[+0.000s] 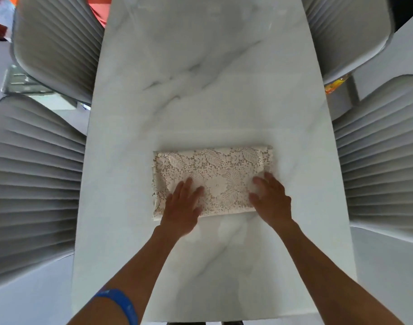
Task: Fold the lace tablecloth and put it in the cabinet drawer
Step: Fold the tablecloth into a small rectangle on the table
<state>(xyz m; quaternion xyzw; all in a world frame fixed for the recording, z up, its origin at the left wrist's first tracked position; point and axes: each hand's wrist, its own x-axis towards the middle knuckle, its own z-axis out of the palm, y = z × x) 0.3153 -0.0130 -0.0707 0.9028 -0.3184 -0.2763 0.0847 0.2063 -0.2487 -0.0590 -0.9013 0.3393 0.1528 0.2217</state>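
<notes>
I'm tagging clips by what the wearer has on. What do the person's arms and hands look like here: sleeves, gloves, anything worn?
Both arms are bare as far as the frame shows: no sleeves, no gloves. The left hand and right hand show no rings or watch that I can make out. The only item worn is a blue wristband with faint markings, on the left forearm.

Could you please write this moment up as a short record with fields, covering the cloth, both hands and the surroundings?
cloth: lace tablecloth, folded into a flat rectangle
surface: white marble table, cloth lying near its close end
left hand: open, palm flat on the cloth's near-left part
right hand: open, resting on the cloth's right edge
wrist: blue band on the left forearm
seating: pleated grey chairs on both sides of the table
drawer: not in view
</notes>
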